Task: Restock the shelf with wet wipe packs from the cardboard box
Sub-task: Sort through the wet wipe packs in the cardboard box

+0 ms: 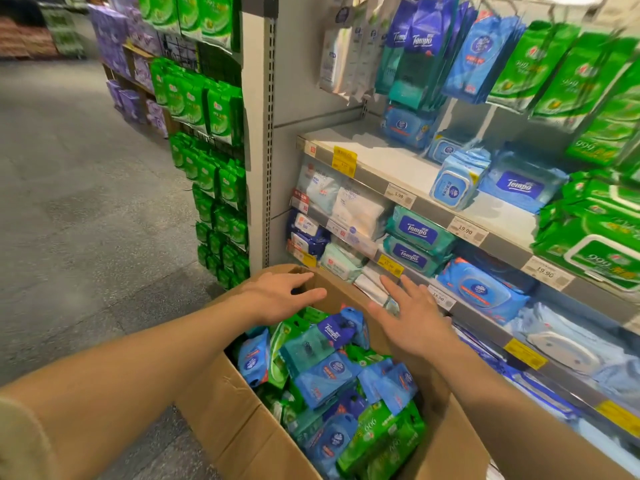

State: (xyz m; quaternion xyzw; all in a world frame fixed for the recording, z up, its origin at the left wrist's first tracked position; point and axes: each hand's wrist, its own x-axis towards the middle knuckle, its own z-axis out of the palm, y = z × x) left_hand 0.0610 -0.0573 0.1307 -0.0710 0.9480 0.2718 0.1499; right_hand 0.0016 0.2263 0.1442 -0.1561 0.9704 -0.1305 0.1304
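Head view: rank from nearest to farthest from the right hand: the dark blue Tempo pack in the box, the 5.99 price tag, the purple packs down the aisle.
From the right hand:
1. Dark blue Tempo pack, just left, in the box.
2. 5.99 price tag, above on the shelf edge.
3. Purple packs, far upper left.

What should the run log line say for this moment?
left hand: open, over cardboard box | right hand: open, over box | wet wipe packs: in box | held: nothing

A single wide-angle view from the person's head looks forward and steeply down onto the cardboard box, which sits close below and fills the lower middle. Right of the box the shelf runs near and slanted; left of it the aisle floor recedes.
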